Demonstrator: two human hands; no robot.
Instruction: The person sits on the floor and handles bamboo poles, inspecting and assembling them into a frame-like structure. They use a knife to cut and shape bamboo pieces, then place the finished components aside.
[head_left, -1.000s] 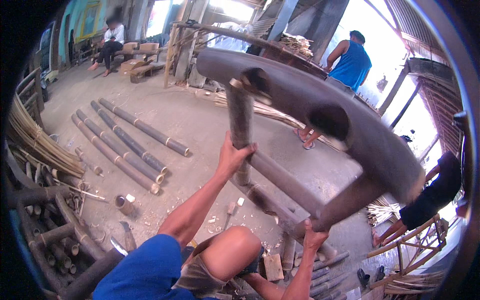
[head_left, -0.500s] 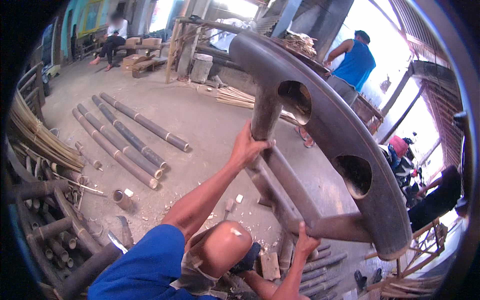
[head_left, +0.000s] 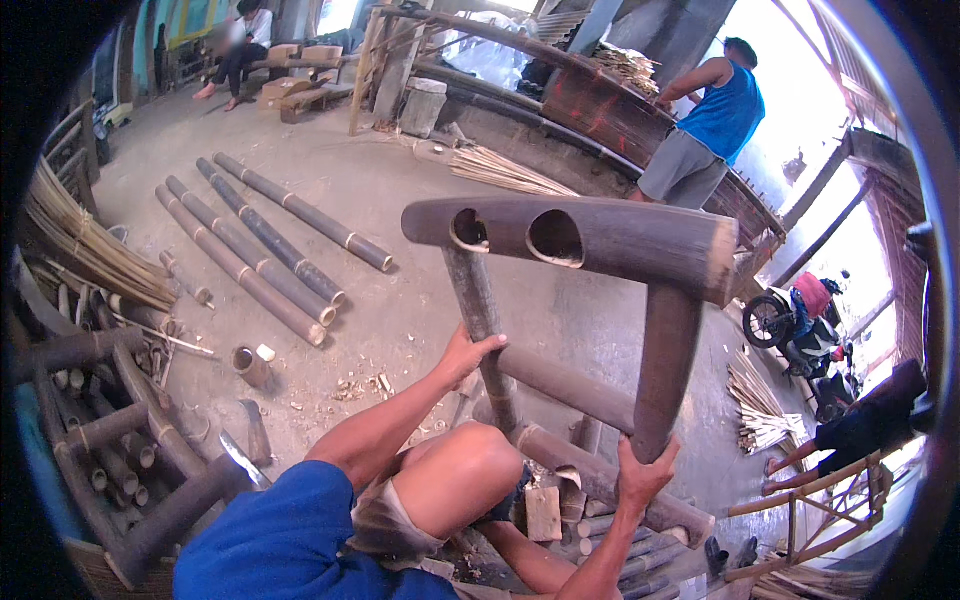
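I hold up a dark bamboo frame point(head_left: 620, 240) with both hands. Its thick top rail has two round cut holes facing me, and a thinner crossbar point(head_left: 570, 385) joins its two uprights. My left hand point(head_left: 468, 357) is closed round the left upright just beside the crossbar. Lower down, my right hand point(head_left: 645, 473) grips the right upright near the crossbar's other end. Below the crossbar slants a thick bamboo piece point(head_left: 640, 490) with a notch; whether it is joined to the frame I cannot tell. A wooden block point(head_left: 542, 514) lies by my foot.
Several long bamboo poles point(head_left: 250, 270) lie on the floor at left, near a short bamboo cup point(head_left: 250, 367) and a blade point(head_left: 243, 460). Bamboo frames point(head_left: 100, 430) stack at far left. A person in blue point(head_left: 722, 125) stands behind; a motorcycle point(head_left: 810, 330) is at right.
The frame has turned and come down: its top rail, earlier slanting steeply close to the camera, now lies nearly level and farther off. Both hands keep hold; my right hand has shifted right.
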